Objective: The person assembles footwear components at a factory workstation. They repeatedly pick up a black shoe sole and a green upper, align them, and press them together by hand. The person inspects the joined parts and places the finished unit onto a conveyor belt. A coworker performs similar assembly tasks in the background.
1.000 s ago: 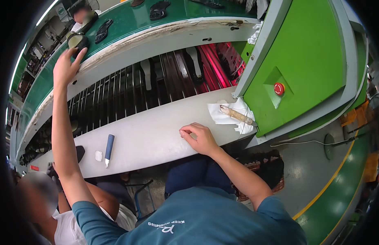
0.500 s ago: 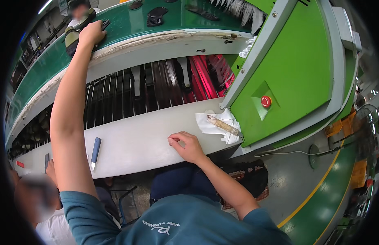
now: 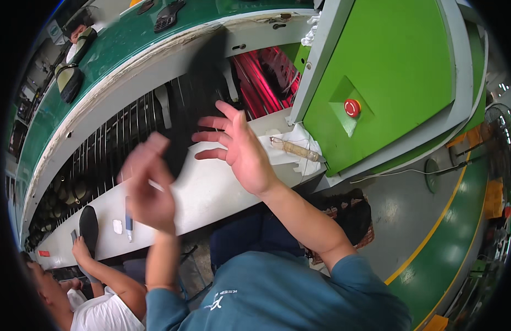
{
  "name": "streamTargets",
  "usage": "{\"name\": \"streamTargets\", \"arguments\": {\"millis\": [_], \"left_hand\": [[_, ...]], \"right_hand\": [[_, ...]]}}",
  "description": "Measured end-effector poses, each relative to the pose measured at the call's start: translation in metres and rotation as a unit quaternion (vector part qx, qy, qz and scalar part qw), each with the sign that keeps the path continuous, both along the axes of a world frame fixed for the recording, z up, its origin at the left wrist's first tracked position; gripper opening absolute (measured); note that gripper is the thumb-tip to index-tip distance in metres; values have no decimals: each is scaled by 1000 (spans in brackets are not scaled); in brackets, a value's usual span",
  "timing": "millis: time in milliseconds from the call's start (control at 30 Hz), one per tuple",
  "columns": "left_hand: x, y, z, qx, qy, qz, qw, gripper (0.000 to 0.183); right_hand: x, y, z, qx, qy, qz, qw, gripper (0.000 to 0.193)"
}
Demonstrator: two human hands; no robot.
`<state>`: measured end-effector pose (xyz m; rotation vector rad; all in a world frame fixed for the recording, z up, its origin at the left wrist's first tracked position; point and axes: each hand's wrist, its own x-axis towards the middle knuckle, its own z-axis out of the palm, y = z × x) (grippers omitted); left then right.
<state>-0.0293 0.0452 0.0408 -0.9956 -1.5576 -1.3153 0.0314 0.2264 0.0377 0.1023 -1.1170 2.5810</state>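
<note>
A dark shoe sole (image 3: 180, 118), smeared by motion, slants over the rollers between my hands. My left hand (image 3: 151, 187) is blurred at the sole's lower end, so its grip does not show clearly. With fingers spread, my right hand (image 3: 244, 149) is open, its fingertips by the sole's right edge. Below my left hand, a blue-handled knife (image 3: 129, 220) lies on the white ledge (image 3: 211, 185) beside a small white piece (image 3: 118, 227).
A green machine housing with a red button (image 3: 352, 108) stands right. A wrapped-handle tool (image 3: 294, 149) rests on white cloth. Olive-and-black footwear (image 3: 68, 83) sits on the green conveyor (image 3: 115, 49). At lower left, a co-worker's hand (image 3: 82, 249) is at another black sole (image 3: 89, 229).
My left hand has come back from the footwear on the conveyor to above the ledge. A dark sole now appears between my hands. My right hand has risen and spread its fingers.
</note>
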Motion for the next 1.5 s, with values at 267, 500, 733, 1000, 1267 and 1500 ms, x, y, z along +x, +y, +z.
{"name": "streamTargets", "arguments": {"millis": [267, 500, 733, 1000, 1267, 1500], "left_hand": [[41, 35, -27, 209, -440, -296, 822, 91], [29, 40, 5, 220, -488, -465, 705, 90], [12, 53, -13, 188, -484, -342, 783, 46], [-113, 98, -83, -55, -528, -285, 798, 66], [-397, 158, -194, -274, -135, 154, 940, 39], [-464, 236, -232, -233, -93, 112, 962, 45]], "right_hand": [[42, 10, -61, 318, -70, 47, 944, 20], [54, -7, -67, 257, 18, 19, 966, 27], [48, 10, -75, 270, -5, 92, 958, 29], [8, 28, -133, 194, -89, -68, 975, 24], [0, 24, -152, 237, -134, -96, 957, 31], [0, 31, -151, 270, -166, -118, 941, 41]]}}
